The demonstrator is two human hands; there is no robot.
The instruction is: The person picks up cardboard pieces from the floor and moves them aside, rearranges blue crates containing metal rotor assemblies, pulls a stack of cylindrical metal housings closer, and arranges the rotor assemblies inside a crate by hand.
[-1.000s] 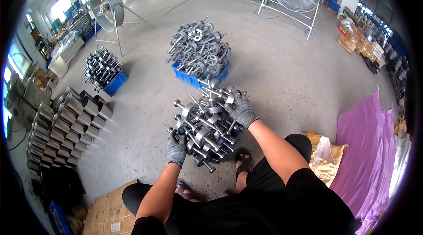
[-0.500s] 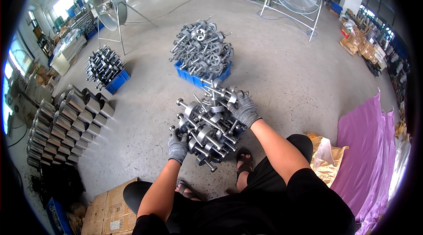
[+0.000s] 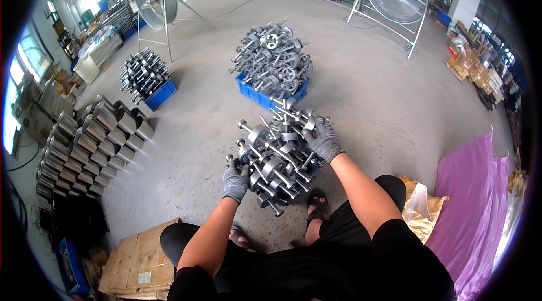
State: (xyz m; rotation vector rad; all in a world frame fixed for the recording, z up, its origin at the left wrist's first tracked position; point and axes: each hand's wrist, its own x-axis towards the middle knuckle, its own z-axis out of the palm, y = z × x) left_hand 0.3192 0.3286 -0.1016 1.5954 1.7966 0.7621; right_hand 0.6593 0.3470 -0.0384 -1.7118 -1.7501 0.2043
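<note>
A heap of steel shafts with round hubs and wheels (image 3: 275, 168) stands on the floor in front of my feet. Bits of blue show low among the parts, but what the heap rests in is mostly hidden. My left hand (image 3: 235, 182), in a grey knit glove, closes on a shaft part at the heap's left side, its fingertips partly hidden. Over at the upper right of the heap, my gloved right hand (image 3: 324, 142) curls its fingers over another shaft part. Several shaft ends stick out around both hands.
Beyond the heap, a blue crate (image 3: 265, 99) is piled high with similar castings. Another loaded blue crate (image 3: 161, 95) sits further left. Stacked metal cylinders (image 3: 110, 137) line the left. Two large fans (image 3: 155, 0) stand behind; flattened cardboard (image 3: 138, 261) and purple sheeting (image 3: 471, 188) flank me.
The whole scene sits a little further right and slightly higher in the picture, as my head has turned left. Both hands remain on the heap in much the same places.
</note>
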